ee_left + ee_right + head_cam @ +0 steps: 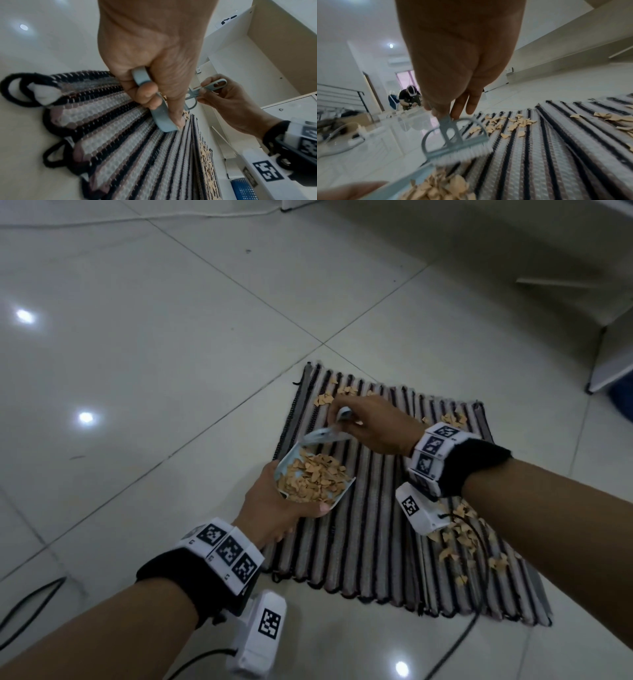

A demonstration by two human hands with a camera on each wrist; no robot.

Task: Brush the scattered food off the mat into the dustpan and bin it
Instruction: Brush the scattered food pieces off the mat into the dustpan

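A striped mat (383, 529) lies on the tiled floor. My left hand (274, 508) grips the handle of a small light-blue dustpan (291, 465), piled with tan food flakes (315, 479), at the mat's left side. In the left wrist view my fingers (145, 93) curl round the dustpan handle (161, 119). My right hand (370, 426) pinches the handle of a small grey brush (453, 139), whose white bristles sit at the dustpan's far rim. Loose flakes (459, 535) lie on the mat's right side, with more flakes (325, 398) near its far edge.
White furniture (609, 361) stands at the right, with a blue crate (243, 189) low beside it. Black cables (30, 601) cross the floor at lower left. Another person (409, 97) bends over in the far background of the right wrist view.
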